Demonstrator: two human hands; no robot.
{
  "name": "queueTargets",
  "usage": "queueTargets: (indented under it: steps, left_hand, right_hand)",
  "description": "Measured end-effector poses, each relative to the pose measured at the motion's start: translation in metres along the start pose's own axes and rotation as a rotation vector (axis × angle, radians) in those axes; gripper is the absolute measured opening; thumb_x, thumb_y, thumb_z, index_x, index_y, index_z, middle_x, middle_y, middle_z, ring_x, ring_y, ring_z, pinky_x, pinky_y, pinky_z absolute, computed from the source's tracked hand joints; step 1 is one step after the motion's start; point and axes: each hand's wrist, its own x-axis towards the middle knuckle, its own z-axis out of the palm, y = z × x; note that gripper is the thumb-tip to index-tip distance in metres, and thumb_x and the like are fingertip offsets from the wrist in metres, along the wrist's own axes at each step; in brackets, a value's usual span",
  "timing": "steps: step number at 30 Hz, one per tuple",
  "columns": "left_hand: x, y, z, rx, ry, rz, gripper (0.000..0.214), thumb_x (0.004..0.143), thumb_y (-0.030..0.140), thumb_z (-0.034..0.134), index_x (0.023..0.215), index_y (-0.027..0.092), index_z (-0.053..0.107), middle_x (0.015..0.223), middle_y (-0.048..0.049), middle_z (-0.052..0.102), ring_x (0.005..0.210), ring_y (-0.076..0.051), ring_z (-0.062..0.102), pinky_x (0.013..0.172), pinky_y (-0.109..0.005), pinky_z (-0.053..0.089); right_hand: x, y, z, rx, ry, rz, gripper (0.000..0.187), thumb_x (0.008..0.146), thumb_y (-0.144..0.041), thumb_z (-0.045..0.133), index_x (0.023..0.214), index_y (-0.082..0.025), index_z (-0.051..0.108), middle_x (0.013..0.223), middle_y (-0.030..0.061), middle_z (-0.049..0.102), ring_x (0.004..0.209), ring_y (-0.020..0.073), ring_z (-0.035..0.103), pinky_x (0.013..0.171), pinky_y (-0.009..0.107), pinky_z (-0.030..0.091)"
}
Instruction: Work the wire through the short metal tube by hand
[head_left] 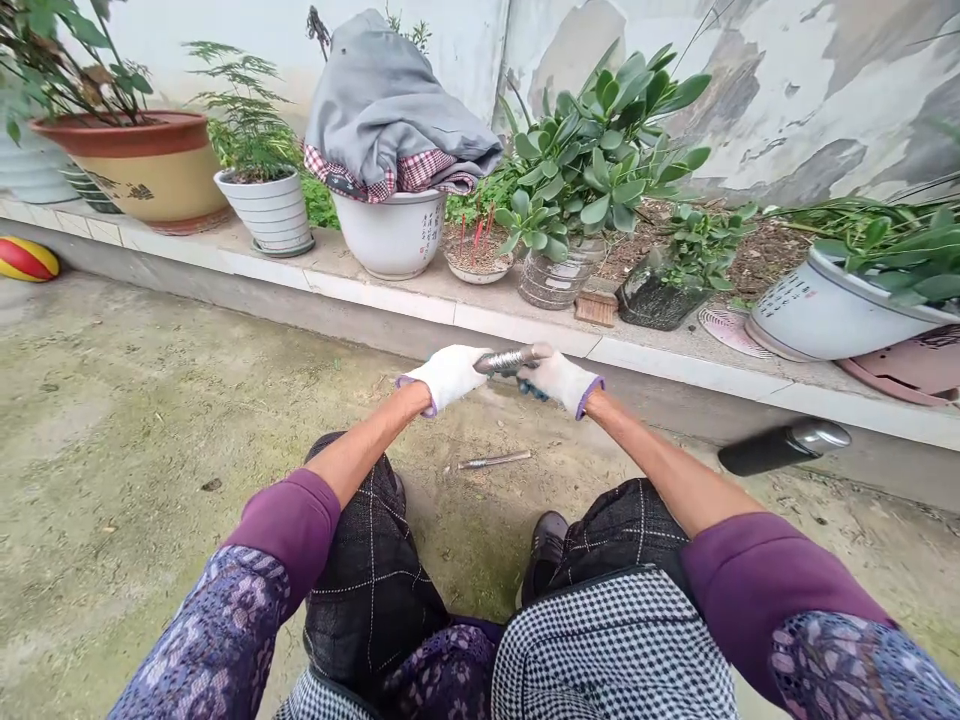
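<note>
A short rod wound with shiny silvery material is held level between my two hands, near the ledge. My left hand, in a white work glove with a purple cuff, grips the rod's left end. At its right end my right hand, gloved the same way, closes around it; bluish-grey palm coating shows beneath. The winding is too small to tell exactly what it is. On the concrete below lies a thin stick-like piece, apart from both hands.
A tiled ledge runs across in front, bearing several potted plants, a white pot topped by a grey garment, and a small brush. A black bottle lies at the right. A red-yellow ball rests far left.
</note>
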Motion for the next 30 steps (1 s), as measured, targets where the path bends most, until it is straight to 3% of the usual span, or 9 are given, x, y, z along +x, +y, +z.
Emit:
queueTargets:
  steps: [4, 8, 11, 14, 19, 23, 26, 30]
  left_hand:
    - [0.007, -0.015, -0.001, -0.006, 0.046, -0.131, 0.033, 0.094, 0.034, 0.048, 0.112, 0.021, 0.072, 0.097, -0.0064, 0.076, 0.085, -0.020, 0.069, 0.074, -0.026, 0.050]
    - [0.005, -0.028, 0.004, 0.244, -0.116, -0.188, 0.033, 0.095, 0.028, 0.045, 0.112, 0.022, 0.073, 0.099, -0.0121, 0.075, 0.091, -0.025, 0.072, 0.080, -0.033, 0.052]
    - [-0.001, -0.028, 0.010, 0.399, -0.259, -0.145, 0.031, 0.093, 0.021, 0.048, 0.109, 0.020, 0.074, 0.101, -0.0161, 0.075, 0.096, -0.028, 0.072, 0.083, -0.036, 0.052]
    - [-0.007, -0.020, 0.012, 0.413, -0.321, -0.027, 0.030, 0.091, 0.022, 0.049, 0.108, 0.021, 0.074, 0.098, -0.0151, 0.075, 0.092, -0.028, 0.072, 0.081, -0.036, 0.052]
    - [-0.010, -0.009, 0.002, 0.096, -0.114, 0.032, 0.029, 0.091, 0.033, 0.050, 0.105, 0.024, 0.073, 0.085, -0.0046, 0.074, 0.076, -0.020, 0.068, 0.070, -0.026, 0.049]
    - [-0.008, -0.013, -0.007, -0.121, 0.028, -0.070, 0.033, 0.088, 0.035, 0.054, 0.108, 0.019, 0.074, 0.081, -0.0026, 0.072, 0.073, -0.017, 0.065, 0.065, -0.023, 0.046]
    - [-0.004, -0.024, -0.009, -0.086, 0.050, -0.171, 0.034, 0.088, 0.035, 0.054, 0.112, 0.019, 0.073, 0.087, -0.0042, 0.073, 0.075, -0.017, 0.066, 0.069, -0.024, 0.047]
    - [0.004, -0.042, -0.005, 0.135, -0.030, -0.275, 0.032, 0.093, 0.033, 0.049, 0.111, 0.022, 0.074, 0.096, -0.0097, 0.075, 0.086, -0.022, 0.070, 0.077, -0.029, 0.050]
  right_hand:
    - [-0.014, -0.024, 0.021, -0.120, -0.140, -0.113, 0.025, 0.091, -0.026, 0.051, 0.100, -0.019, 0.073, 0.070, 0.0008, 0.067, 0.052, 0.0097, 0.052, 0.051, 0.021, 0.038]
    - [-0.021, -0.040, 0.026, -0.467, -0.153, -0.266, 0.025, 0.093, -0.025, 0.051, 0.099, -0.019, 0.074, 0.084, 0.0052, 0.072, 0.068, 0.0145, 0.059, 0.059, 0.024, 0.036]
    - [-0.017, -0.039, 0.020, -0.560, -0.147, -0.263, 0.027, 0.094, -0.029, 0.050, 0.102, -0.021, 0.074, 0.084, 0.0060, 0.073, 0.068, 0.0167, 0.060, 0.058, 0.026, 0.035]
    - [-0.009, -0.030, 0.006, -0.494, -0.014, -0.257, 0.025, 0.091, -0.029, 0.053, 0.102, -0.021, 0.074, 0.088, 0.0062, 0.073, 0.072, 0.0171, 0.061, 0.062, 0.026, 0.038]
    - [0.001, -0.016, -0.015, -0.187, 0.118, -0.156, 0.024, 0.087, -0.022, 0.053, 0.099, -0.015, 0.074, 0.082, 0.0049, 0.071, 0.067, 0.0141, 0.058, 0.063, 0.023, 0.041]
    - [-0.002, -0.016, -0.004, -0.056, 0.079, -0.092, 0.030, 0.089, -0.020, 0.046, 0.102, -0.015, 0.072, 0.070, 0.0012, 0.065, 0.057, 0.0112, 0.052, 0.057, 0.022, 0.039]
    - [-0.006, -0.024, 0.012, -0.143, -0.001, -0.162, 0.027, 0.089, -0.022, 0.048, 0.099, -0.018, 0.072, 0.071, -0.0004, 0.065, 0.059, 0.0112, 0.052, 0.058, 0.022, 0.038]
    - [-0.013, -0.040, 0.025, -0.396, -0.070, -0.276, 0.025, 0.092, -0.027, 0.051, 0.101, -0.020, 0.073, 0.085, 0.0032, 0.071, 0.070, 0.0142, 0.058, 0.063, 0.025, 0.037]
